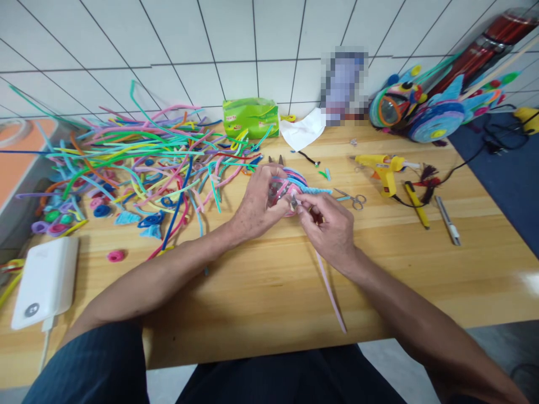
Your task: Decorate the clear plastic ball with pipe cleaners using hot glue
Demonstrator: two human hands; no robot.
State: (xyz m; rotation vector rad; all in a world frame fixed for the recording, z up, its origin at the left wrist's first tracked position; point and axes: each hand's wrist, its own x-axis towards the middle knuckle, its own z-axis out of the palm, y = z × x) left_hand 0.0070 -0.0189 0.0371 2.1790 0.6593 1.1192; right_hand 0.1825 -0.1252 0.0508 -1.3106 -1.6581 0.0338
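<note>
We're seemingly working pink stem (330, 294), tail toward 5 o'clock, right hand (330, 224) pinching it, left hand (259, 196) clasping coiled piece (297, 176); next move needs steady hold.

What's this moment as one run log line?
Left hand: holding rounded multicoloured fuzzy-stem piece | Right hand: at its pink side, grip unclear | Pale pink fuzzy strip: emerging beneath right hand | Yellow plastic glue gun: on wooden table

White power bank (45, 280) at left, green packet (251, 119) near the tiled wall (231, 33), red flask (484, 49) far right.
</note>
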